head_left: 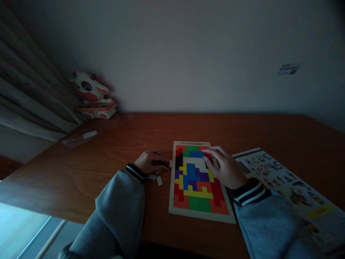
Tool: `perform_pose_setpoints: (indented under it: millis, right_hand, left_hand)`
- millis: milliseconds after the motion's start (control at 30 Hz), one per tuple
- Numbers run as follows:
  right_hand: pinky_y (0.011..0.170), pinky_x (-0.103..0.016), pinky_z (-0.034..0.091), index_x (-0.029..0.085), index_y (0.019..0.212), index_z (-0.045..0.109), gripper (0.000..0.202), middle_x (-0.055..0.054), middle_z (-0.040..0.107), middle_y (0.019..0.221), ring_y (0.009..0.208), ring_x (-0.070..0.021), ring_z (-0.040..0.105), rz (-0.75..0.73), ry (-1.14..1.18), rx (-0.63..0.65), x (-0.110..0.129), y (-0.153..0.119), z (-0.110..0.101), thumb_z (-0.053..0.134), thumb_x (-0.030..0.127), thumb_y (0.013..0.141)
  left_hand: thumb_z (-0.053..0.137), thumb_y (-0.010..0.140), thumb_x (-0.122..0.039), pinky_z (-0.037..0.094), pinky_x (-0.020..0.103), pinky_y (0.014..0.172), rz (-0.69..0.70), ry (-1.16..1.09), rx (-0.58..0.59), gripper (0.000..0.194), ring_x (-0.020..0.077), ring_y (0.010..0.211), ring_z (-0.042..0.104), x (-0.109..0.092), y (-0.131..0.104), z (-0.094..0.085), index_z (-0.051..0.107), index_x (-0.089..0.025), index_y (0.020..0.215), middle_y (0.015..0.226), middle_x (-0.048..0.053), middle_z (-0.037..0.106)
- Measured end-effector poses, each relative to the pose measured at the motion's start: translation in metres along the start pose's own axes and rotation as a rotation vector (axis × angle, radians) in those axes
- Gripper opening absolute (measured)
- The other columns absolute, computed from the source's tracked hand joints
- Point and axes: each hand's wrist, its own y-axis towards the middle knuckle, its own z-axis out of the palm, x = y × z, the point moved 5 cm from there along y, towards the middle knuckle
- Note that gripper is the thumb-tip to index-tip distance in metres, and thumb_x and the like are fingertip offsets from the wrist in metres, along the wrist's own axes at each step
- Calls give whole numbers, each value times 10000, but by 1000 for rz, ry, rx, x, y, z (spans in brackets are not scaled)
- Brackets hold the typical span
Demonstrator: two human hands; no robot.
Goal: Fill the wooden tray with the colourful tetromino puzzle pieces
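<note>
A wooden tetromino puzzle board (171, 201) lies flat on the table, filled with coloured puzzle pieces (199, 204) apart from a pale bare gap (198, 163) in its upper part. My left hand (152, 162) rests beside the board's left edge, fingers bent together, with a small pale piece (170, 164) at the fingertips. Close below that hand lie several loose pale pieces (159, 180). Over the board's upper right is my right hand (228, 169); its thumb and index finger are apart near the gap, with no piece visible between them.
A printed sheet (285, 187) with letters and coloured figures lies right of the board, partly under my right sleeve. At the back left stands a cow-shaped toy (90, 88) with a keyboard base. A curtain (29, 82) hangs left; a wall (188, 57) rises behind the table (145, 131).
</note>
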Motion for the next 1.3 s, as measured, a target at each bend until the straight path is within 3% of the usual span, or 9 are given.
perform_pose_setpoints:
  millis: [267, 600, 700, 833, 933, 1033, 1133, 1300]
  right_hand:
    - [905, -430, 517, 235, 1190, 589, 255, -93, 634, 1099, 1024, -255, 628, 8, -6, -11, -1, 0, -1, 499, 306, 962]
    - [897, -430, 518, 218, 1175, 599, 253, -91, 641, 1086, 1010, -252, 631, 6, -30, -65, -1, 1, -3, 516, 300, 951]
    - [874, -425, 523, 206, 1169, 601, 252, -97, 640, 1080, 987, -251, 634, 21, -38, -110, -2, 1, -6, 521, 287, 944]
    - [866, -424, 522, 196, 1154, 609, 251, -105, 643, 1055, 970, -251, 636, 43, -17, -156, -3, 2, -10, 528, 285, 934]
    - [844, -402, 525, 205, 1140, 616, 244, -98, 648, 1055, 924, -227, 639, 81, 72, -162, -2, 3, -10, 539, 317, 938]
    - [781, -358, 532, 234, 1129, 628, 254, -66, 672, 1015, 832, -187, 642, 167, 252, -45, 4, 3, -3, 558, 385, 937]
    - [723, -317, 540, 254, 1152, 630, 302, -35, 695, 929, 774, -161, 645, 298, 516, 165, 17, 0, 12, 574, 447, 927]
    - [818, -319, 563, 283, 1202, 596, 419, -38, 677, 1170, 933, -157, 664, 361, 1027, 326, 41, -6, 31, 714, 434, 829]
  left_hand:
    - [656, 915, -358, 571, 303, 834, 46, 62, -47, 194, 170, 853, 706, -3, 0, -2, 771, -253, 1030, 928, 37, 783]
    - [676, 897, -306, 563, 300, 849, 86, 17, -75, 179, 173, 878, 721, -8, 3, 0, 757, -241, 1043, 970, 29, 781]
    - [687, 884, -296, 557, 311, 871, 27, -5, -117, 180, 179, 913, 722, -12, 4, -3, 750, -256, 1048, 1024, 28, 774]
    - [747, 826, -316, 570, 302, 788, -106, -90, -277, 184, 185, 848, 716, -17, 4, -11, 758, -243, 994, 966, 46, 774]
    - [777, 794, -349, 577, 284, 690, -230, -320, -410, 216, 173, 746, 709, -20, 7, -8, 757, -211, 958, 897, 63, 774]
    - [804, 765, -364, 591, 278, 652, -257, -676, -531, 245, 173, 714, 720, -33, 13, 1, 745, -178, 913, 874, 78, 777]
    - [832, 738, -326, 605, 284, 686, -227, -825, -586, 212, 182, 745, 735, -52, 20, 10, 740, -168, 844, 857, 77, 780]
    - [794, 789, -219, 595, 295, 784, -133, -932, -567, 93, 179, 827, 737, -83, 29, 26, 740, -189, 858, 881, 60, 780]
